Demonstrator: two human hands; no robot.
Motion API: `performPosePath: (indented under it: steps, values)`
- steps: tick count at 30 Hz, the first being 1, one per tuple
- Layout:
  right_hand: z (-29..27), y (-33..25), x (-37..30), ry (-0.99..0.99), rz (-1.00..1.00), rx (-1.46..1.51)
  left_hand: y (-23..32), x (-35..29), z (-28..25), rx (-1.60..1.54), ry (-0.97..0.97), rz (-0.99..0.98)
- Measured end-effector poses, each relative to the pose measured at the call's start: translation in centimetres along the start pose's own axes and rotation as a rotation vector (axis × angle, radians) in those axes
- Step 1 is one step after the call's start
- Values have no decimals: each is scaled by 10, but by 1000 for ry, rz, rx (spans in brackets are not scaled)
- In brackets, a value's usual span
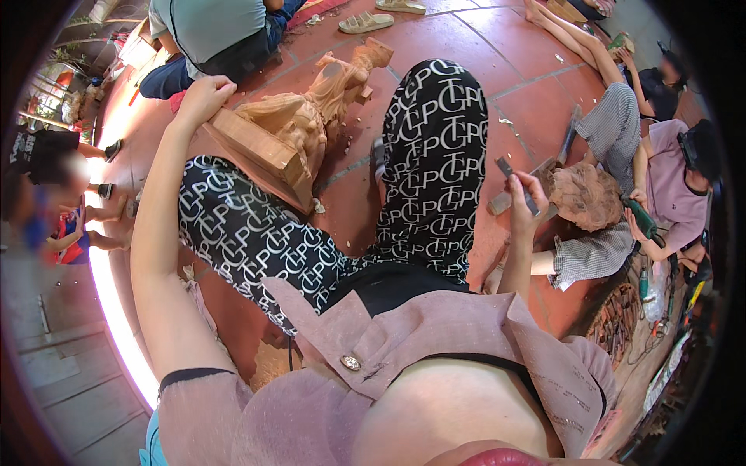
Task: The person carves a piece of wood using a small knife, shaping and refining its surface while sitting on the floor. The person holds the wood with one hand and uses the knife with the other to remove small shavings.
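Observation:
A carved wooden statue (311, 109) lies tilted on the floor between my knees, its blocky base (260, 155) toward me against my left leg. My left hand (207, 99) is closed beside the base's far left corner; whatever its fingers hold, if anything, is hidden. Off my right knee, my right hand (526, 203) is raised, its fingers closed round a short, flat, dark grey bar (505, 167), perhaps a chisel. The bar's end sticks out above the fingers. That hand is apart from the statue.
To the right, a seated person (674, 175) holds a green tool (643, 221) near a brown carved wood piece (587, 196). Many chisels (618, 314) lie at lower right. Another person (214, 35) sits ahead on the left. Sandals (365, 22) and wood chips dot the red tile floor (458, 46).

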State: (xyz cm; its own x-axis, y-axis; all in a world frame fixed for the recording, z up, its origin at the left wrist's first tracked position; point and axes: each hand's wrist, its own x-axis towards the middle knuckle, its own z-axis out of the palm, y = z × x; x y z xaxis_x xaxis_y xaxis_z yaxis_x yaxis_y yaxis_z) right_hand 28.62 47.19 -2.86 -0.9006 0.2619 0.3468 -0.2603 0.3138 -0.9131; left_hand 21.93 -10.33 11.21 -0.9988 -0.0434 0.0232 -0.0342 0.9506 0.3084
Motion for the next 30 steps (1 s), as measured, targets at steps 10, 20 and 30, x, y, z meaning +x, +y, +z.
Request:
performPosePath:
  steps: [10, 20, 30]
  values:
    - [48, -112, 66, 124, -201, 421, -8, -64, -5, -113, 259, 111]
    - [167, -150, 91, -369, 23, 524, -7, -42, -38, -229, -147, -78]
    - [189, -97, 73, -606, 394, 578, -15, -16, -23, -357, -429, -321]
